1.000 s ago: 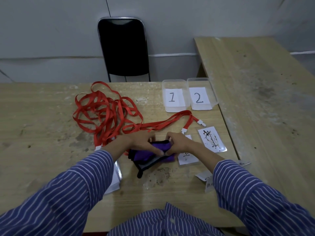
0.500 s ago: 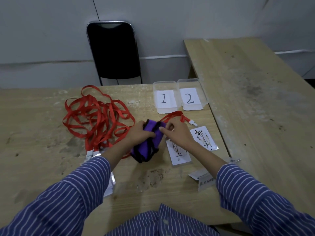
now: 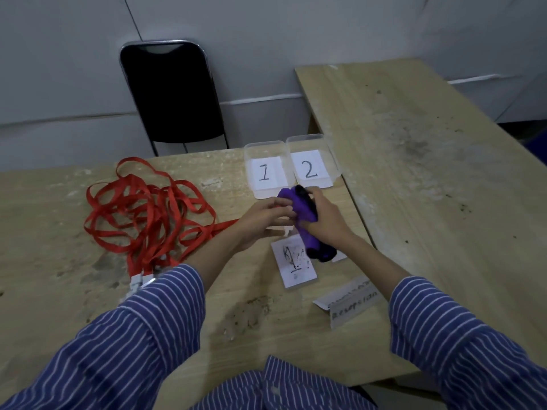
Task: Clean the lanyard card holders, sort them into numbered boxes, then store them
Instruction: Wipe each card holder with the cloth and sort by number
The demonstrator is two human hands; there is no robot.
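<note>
My right hand (image 3: pixel 324 218) grips a purple cloth with black trim (image 3: pixel 305 224), held above the table just in front of the boxes. My left hand (image 3: pixel 265 216) lies beside it with fingers stretched toward the cloth and a red lanyard end; whether it pinches anything is hidden. A stained card holder (image 3: pixel 293 261) lies flat below the cloth, and another one (image 3: pixel 340 255) is mostly covered by cloth and wrist. Two clear boxes labelled 1 (image 3: pixel 265 170) and 2 (image 3: pixel 310 165) stand side by side at the table's far edge. A tangle of red lanyards (image 3: pixel 145 211) sprawls to the left.
A folded paper label with handwriting (image 3: pixel 349 303) sits near my right forearm. White lanyard clips (image 3: pixel 140 281) poke out by my left sleeve. A second wooden table (image 3: pixel 429 173) adjoins on the right. A black chair (image 3: pixel 171 93) stands behind the table against the grey wall.
The cloth passed from both hands into my right hand and moved up and right toward the boxes. My left hand has let it go and reaches out beside it.
</note>
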